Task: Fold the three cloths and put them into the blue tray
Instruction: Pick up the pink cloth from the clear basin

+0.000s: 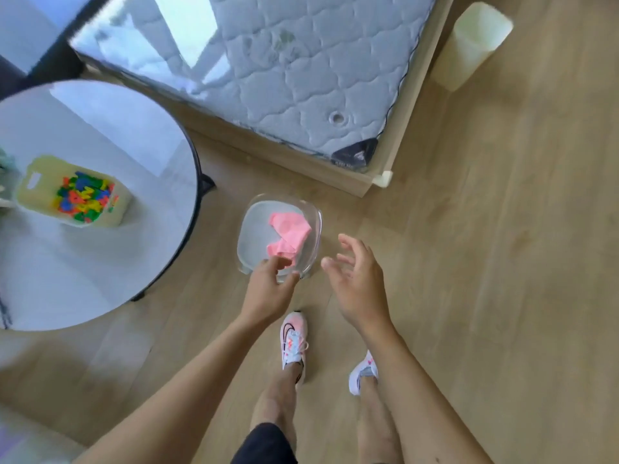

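A pale blue, see-through tray hangs over the wooden floor in front of me. A crumpled pink cloth lies inside it, toward its right side. My left hand pinches the tray's near rim, fingers inside and thumb along the edge, close to the cloth's lower end. To the right of the tray, my right hand is spread and holds nothing, without touching the tray. No other cloth is clearly in view.
A round white table at the left carries a pale yellow basket of several coloured foam letters. A mattress on a wooden bed frame fills the top. A cream bin stands top right. My sneakers are below the hands.
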Tool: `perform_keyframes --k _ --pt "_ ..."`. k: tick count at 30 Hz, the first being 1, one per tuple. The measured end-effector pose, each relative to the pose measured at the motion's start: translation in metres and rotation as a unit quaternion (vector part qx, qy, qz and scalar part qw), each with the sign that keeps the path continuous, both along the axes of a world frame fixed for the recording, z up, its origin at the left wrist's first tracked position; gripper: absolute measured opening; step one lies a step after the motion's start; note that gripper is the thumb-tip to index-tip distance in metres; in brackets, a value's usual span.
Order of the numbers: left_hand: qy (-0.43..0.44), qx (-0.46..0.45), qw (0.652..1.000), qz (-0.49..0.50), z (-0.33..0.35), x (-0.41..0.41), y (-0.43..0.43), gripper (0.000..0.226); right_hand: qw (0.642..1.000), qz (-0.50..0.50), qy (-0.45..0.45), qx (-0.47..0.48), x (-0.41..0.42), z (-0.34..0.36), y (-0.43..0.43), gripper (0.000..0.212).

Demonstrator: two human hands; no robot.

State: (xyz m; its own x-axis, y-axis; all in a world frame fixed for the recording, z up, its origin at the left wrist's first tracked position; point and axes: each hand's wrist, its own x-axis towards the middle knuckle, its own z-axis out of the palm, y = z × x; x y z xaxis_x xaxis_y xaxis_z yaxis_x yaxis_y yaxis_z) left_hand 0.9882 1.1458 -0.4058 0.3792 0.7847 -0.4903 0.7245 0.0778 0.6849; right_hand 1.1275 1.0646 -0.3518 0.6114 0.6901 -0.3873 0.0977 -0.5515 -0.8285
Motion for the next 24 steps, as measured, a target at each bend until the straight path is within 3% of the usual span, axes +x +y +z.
perform_keyframes --k 6,12,20,24 --pt "0.096 -0.031 0.994 -0.04 -0.169 0.019 0.031 0.03 0.999 0.015 -0.007 -0.043 0.032 -0.131 0.029 0.048" --pt "0.171 0.0 0.972 -0.162 -0.307 0.038 0.06 0.045 0.998 -0.019 0.017 -0.054 0.05 -0.237 0.022 0.042" --pt "0.298 -0.019 0.895 -0.332 -0.391 0.067 0.082 0.058 0.998 -0.048 0.044 -0.022 0.055 -0.283 0.021 0.037" --pt "0.282 0.001 0.909 -0.308 -0.398 0.062 0.094 0.066 0.998 -0.038 0.042 -0.027 0.049 -0.288 0.018 0.037"
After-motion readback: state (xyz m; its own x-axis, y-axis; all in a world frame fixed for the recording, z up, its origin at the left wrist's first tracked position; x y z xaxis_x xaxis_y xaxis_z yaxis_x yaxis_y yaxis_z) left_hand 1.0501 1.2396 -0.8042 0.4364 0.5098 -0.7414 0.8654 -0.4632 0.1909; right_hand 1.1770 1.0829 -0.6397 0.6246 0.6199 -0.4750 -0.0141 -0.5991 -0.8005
